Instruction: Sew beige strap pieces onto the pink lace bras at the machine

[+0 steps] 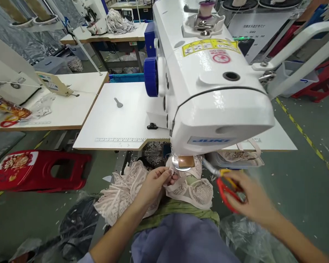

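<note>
My left hand (160, 179) pinches the edge of a pale pink lace bra (193, 191) just below the sewing machine head (222, 117). The bra's cups hang over my lap, on green cloth (178, 210). In my right hand (248, 197) is a pair of scissors (226, 190) with red and yellow handles; its blades point left toward the bra and look blurred. A heap of similar lace pieces (126, 188) lies left of my left wrist. The machine's head hides part of the sewing area.
The white machine table (120, 117) carries a small grey metal piece (118, 102). A tray (241, 159) with lace sits under the table's right edge. A red stool (41, 170) stands at left, and plastic bags (252, 237) lie low on the right.
</note>
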Demonstrator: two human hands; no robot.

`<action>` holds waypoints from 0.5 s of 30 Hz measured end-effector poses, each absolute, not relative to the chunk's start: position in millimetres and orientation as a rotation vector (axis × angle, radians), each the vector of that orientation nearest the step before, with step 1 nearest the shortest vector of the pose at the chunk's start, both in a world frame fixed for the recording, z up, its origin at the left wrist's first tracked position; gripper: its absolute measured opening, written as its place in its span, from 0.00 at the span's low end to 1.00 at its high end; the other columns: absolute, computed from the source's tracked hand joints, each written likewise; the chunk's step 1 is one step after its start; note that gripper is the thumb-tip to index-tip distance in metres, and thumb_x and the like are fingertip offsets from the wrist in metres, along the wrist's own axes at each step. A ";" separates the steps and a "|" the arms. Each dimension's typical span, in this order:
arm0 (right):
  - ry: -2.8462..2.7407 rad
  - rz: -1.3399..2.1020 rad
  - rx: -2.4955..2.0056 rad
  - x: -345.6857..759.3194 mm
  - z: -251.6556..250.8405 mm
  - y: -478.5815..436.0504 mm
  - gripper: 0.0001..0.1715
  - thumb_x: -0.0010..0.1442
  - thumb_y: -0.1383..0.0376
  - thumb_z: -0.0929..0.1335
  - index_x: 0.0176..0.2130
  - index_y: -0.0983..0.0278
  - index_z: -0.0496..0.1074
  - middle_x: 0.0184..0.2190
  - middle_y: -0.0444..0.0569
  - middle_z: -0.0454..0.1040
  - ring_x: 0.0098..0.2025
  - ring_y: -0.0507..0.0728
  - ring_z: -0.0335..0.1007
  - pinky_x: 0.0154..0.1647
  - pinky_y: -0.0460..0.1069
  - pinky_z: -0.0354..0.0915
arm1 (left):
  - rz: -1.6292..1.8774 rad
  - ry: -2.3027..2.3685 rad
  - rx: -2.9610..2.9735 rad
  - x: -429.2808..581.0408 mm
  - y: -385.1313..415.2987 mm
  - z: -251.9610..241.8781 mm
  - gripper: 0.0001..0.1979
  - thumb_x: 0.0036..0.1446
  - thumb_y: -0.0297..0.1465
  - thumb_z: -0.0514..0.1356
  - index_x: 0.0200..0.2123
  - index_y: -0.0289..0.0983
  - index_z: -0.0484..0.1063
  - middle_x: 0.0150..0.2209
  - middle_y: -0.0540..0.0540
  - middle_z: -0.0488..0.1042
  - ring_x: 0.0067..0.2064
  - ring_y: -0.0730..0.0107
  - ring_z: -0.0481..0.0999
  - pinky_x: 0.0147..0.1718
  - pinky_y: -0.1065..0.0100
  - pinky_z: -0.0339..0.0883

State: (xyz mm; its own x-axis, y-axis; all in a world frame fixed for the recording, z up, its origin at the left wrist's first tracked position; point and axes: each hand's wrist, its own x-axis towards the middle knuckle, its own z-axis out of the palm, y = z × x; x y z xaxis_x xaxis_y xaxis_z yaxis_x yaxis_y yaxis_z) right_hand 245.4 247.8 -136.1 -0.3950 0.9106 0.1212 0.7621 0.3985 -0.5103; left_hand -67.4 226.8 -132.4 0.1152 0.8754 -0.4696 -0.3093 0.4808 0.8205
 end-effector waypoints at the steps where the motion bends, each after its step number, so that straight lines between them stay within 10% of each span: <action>1: -2.351 0.630 -1.399 241.3 -141.4 229.8 0.21 0.60 0.59 0.69 0.53 0.57 0.71 0.45 0.53 0.77 0.30 0.55 0.75 0.26 0.48 0.69 | 0.949 1.134 0.617 -66.9 226.9 -131.6 0.22 0.47 0.48 0.69 0.30 0.34 0.76 0.30 0.44 0.77 0.28 0.73 0.70 0.31 0.70 0.65; 6: -2.388 0.593 -1.260 199.7 -160.4 195.6 0.21 0.58 0.63 0.70 0.52 0.58 0.70 0.47 0.54 0.76 0.46 0.62 0.76 0.41 0.54 0.75 | 0.945 1.157 0.663 -64.6 225.1 -132.7 0.20 0.50 0.47 0.67 0.32 0.34 0.76 0.30 0.45 0.76 0.29 0.74 0.69 0.31 0.71 0.63; 15: -2.270 0.637 -1.202 166.4 -155.6 209.5 0.19 0.58 0.64 0.68 0.51 0.58 0.71 0.46 0.54 0.77 0.45 0.61 0.77 0.38 0.53 0.75 | 0.868 1.360 0.911 -73.5 223.6 -116.8 0.17 0.55 0.45 0.59 0.32 0.37 0.74 0.28 0.47 0.73 0.29 0.71 0.68 0.29 0.69 0.63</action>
